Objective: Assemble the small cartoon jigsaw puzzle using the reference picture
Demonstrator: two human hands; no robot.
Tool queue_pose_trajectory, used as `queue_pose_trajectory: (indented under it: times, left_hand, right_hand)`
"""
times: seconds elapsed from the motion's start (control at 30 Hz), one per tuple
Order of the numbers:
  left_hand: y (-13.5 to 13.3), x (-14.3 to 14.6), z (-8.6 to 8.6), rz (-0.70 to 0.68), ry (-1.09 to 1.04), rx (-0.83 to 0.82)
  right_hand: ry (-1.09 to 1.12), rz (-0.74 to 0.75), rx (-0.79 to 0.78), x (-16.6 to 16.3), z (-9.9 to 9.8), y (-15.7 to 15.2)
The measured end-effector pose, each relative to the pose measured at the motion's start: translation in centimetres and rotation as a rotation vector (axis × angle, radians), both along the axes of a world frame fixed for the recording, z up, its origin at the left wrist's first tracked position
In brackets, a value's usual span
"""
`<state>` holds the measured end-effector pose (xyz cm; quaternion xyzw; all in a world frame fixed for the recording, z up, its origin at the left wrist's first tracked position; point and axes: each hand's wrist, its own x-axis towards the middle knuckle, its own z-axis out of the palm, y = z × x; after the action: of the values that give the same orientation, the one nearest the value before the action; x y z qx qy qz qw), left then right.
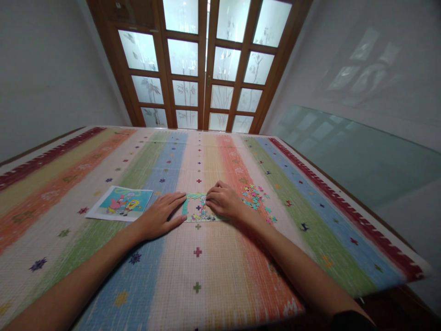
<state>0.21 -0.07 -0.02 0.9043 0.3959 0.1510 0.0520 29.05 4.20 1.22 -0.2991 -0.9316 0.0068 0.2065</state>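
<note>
Steadying the puzzle border is perhaps done by the left hand, its fingers spread open. The right hand is curled; whether anything is gripped cannot be told.

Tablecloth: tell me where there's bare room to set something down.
Bare tablecloth lies between the puzzle and the glass-paned doors, left of the picture sheet, right of the loose pieces, and between the forearms. It's crowded across the middle, where picture sheet, left hand, puzzle, right hand and loose pieces form one row.
</note>
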Motion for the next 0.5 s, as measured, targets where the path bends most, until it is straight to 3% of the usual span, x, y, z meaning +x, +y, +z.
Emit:
queue_pose_trajectory:
  times: [0.5]
  left_hand:
    - [0.04, -0.01, 0.07, 0.005, -0.026, -0.028]
  right_hand:
    - [0.051, -0.075, -0.198, 0.02, -0.1, -0.26]
